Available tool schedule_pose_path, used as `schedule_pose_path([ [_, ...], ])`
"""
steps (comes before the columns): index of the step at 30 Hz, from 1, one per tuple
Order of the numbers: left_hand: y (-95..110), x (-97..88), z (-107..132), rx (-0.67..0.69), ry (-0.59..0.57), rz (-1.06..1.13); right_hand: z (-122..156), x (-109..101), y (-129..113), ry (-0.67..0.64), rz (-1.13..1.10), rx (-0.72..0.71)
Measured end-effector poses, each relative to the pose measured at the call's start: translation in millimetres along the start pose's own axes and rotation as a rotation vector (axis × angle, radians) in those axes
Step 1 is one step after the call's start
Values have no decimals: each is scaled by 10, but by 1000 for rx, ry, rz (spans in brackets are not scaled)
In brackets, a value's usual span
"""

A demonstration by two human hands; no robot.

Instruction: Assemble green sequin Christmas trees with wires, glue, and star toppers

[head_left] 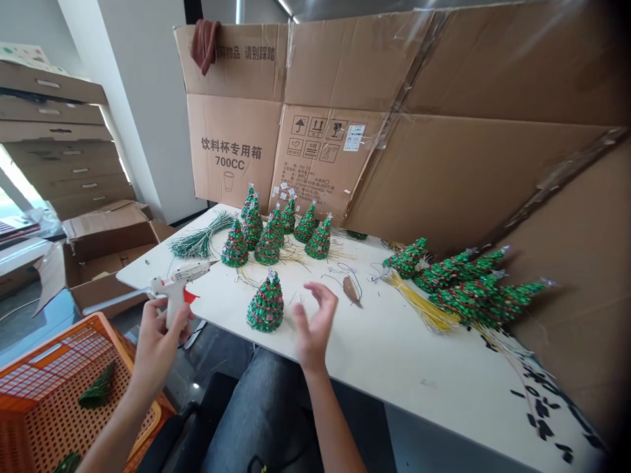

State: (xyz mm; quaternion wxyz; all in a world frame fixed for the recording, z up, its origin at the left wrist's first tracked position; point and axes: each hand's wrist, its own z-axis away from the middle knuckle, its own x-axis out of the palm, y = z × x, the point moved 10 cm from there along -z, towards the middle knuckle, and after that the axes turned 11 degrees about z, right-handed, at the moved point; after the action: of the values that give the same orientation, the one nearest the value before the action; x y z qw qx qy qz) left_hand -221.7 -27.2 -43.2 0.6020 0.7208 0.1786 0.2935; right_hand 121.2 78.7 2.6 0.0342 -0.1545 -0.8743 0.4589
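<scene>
My left hand (165, 328) is wrapped around the handle of a white hot glue gun (176, 286) with a red trigger. Its nozzle points right, and a glue stick sticks out at the back. Near the table's front edge stands a small green tinsel Christmas tree (266, 303) with red trim, upright. Just right of that tree, my right hand (315, 325) is raised with thumb and fingers apart, holding nothing and not touching the tree.
Several finished-looking trees (269, 240) stand farther back on the white table (345, 355). Green wires (200, 240) lie at left, yellow wires (424, 309) at right beside several toppled trees (473, 282). Cardboard (335, 79) walls the back. An orange basket (93, 328) sits lower left.
</scene>
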Motion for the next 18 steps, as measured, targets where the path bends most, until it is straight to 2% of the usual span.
schedule_pose_path([
  [2,19,109,226,50,46,69,325,-306,-25,245,-4,101],
  [3,29,156,331,81,67,96,501,-335,-45,266,1,162],
  [4,31,217,426,103,64,107,662,-292,-90,226,-11,201],
  [8,89,363,753,186,77,2,1167,225,-376,-240,-105,283],
  [10,165,374,903,242,117,-67,1282,416,-650,-428,-147,194],
  [12,279,371,1038,334,149,-52,1315,534,-896,-547,-165,109],
  [15,516,459,1183,557,66,-18,1307,673,-1074,-618,-212,114],
  [18,711,550,1236,759,31,-130,1245,757,-1103,-526,-199,143],
])
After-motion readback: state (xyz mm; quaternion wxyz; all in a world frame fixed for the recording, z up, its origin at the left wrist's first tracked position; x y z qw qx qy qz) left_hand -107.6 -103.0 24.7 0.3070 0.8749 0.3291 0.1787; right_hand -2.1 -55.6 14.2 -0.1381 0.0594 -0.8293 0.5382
